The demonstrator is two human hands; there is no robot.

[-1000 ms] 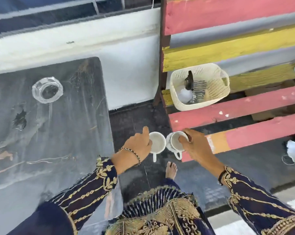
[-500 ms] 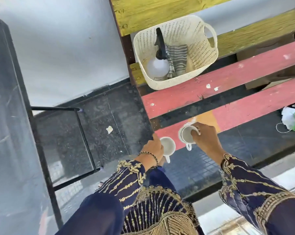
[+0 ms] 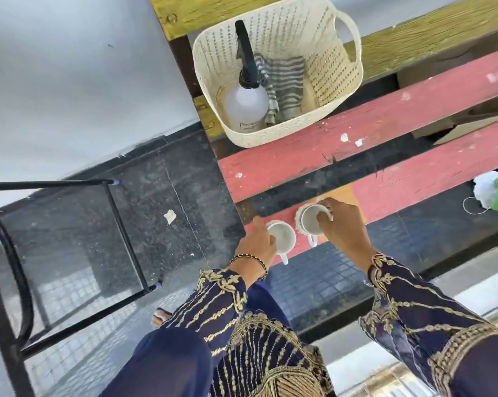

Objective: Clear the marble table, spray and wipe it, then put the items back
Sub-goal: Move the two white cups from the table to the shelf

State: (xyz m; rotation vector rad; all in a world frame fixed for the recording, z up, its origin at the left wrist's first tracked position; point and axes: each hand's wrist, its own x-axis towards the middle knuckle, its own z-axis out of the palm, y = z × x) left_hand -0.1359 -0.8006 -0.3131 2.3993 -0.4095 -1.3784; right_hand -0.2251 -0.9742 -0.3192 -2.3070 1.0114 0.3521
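My left hand [image 3: 256, 247]: grips white cup [image 3: 282, 234] by rim | My right hand [image 3: 342, 222]: grips second cup [image 3: 310, 220], apparently touching the near red bench [image 3: 413, 179] plank | Far: basket [image 3: 342, 110] holding spray bottle [image 3: 246, 106], striped cloth [image 3: 285, 81]

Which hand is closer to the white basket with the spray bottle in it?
About a tie; the right hand looks slightly nearer. It holds a white cup just below the basket. The left hand, with its own cup, sits a little lower.
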